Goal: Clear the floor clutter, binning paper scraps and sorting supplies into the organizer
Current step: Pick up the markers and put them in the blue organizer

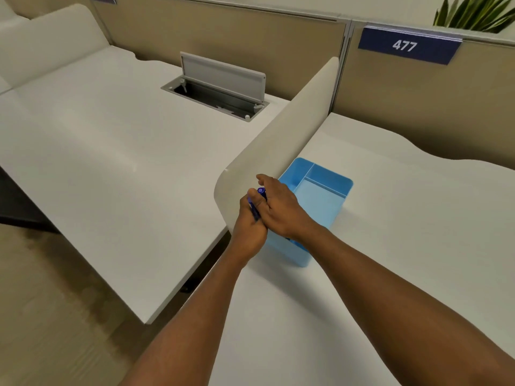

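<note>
Sorting step, not binning: both hands are meeting just above the near-left corner of the blue organizer [320, 199], which is sitting on the right-hand desk [404, 218] against the beige divider panel [278, 151]. The left hand [249, 227] is curling its fingers round a blue pen [257, 203] (could be more than one, hard to tell), cap end pointing up and away. The right hand [281, 207] is lying over the left with fingers fairly straight and close together; whether its thumb or fingers are actually pinching the pen, I cannot tell, since the contact is hidden. The pen is hovering by the organizer's near-left edge, not yet inside any compartment. The far compartments are looking empty; the near part is hidden by the hands.

Likely next: shifting the pen right over an open compartment, tipping it upright, letting go. The divider is sitting close on the left, so there is little room on that side.
</note>
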Action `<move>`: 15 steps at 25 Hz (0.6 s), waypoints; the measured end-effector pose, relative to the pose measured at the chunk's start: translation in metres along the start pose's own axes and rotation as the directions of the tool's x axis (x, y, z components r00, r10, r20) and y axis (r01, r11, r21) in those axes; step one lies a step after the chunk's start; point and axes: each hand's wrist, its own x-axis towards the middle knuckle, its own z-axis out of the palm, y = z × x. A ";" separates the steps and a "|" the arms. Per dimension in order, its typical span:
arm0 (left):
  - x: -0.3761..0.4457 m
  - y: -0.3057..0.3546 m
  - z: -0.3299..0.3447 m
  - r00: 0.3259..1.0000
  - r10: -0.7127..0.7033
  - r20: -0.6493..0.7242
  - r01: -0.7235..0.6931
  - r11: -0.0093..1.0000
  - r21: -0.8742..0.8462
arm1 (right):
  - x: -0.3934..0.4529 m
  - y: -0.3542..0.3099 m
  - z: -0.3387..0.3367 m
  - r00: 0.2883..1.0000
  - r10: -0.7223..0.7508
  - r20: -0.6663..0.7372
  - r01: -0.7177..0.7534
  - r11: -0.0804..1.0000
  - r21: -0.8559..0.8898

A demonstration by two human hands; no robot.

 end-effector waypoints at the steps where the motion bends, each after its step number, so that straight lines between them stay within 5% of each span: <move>1: -0.001 0.000 0.000 1.000 -0.005 0.014 0.005 1.000 0.002 | -0.002 -0.001 0.000 1.000 0.002 -0.002 -0.002 0.998 -0.060; 9: -0.030 -0.001 -0.014 0.997 -0.029 0.069 0.023 0.996 0.085 | -0.041 0.005 -0.004 0.992 0.012 -0.127 -0.032 0.988 -0.153; 12: -0.055 -0.006 -0.009 0.997 0.072 -0.028 -0.059 0.944 0.326 | -0.068 0.011 -0.003 0.989 0.014 -0.150 -0.051 0.967 -0.249; 15: -0.082 -0.015 -0.002 0.972 0.200 -0.122 -0.075 0.759 0.647 | -0.097 0.017 -0.002 0.990 0.023 -0.139 -0.070 0.936 -0.345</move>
